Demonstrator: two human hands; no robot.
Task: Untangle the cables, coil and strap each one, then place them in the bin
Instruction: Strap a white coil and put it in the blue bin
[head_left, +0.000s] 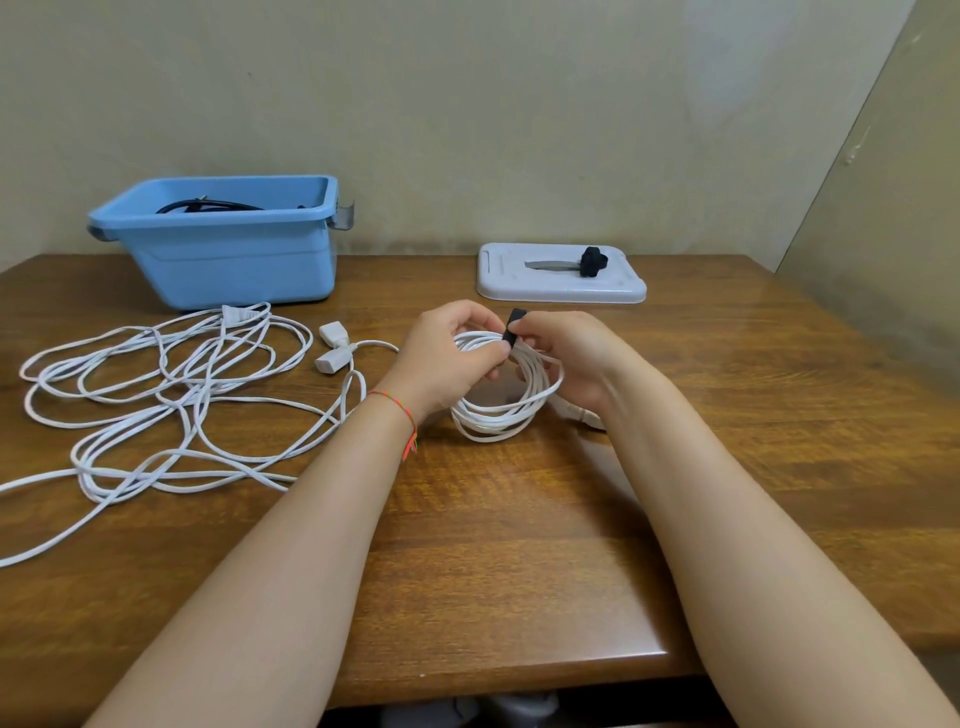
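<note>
A coiled white cable (511, 410) stands on edge at the middle of the wooden table. My left hand (447, 358) grips the top of the coil from the left. My right hand (566, 353) pinches a black strap (513, 327) that wraps over the top of the coil. A loose tangle of white cable (171, 395) with two white sockets (332, 345) and a plug (239, 314) sprawls over the left of the table. The blue bin (223, 244) stands at the back left with a black cable (208, 206) inside.
A white lid (561, 283) lies at the back centre-right with more black straps (592, 261) on it. A wall runs behind the table. The table's front edge (519, 670) is close to me, and a strand of the loose cable trails off the left edge.
</note>
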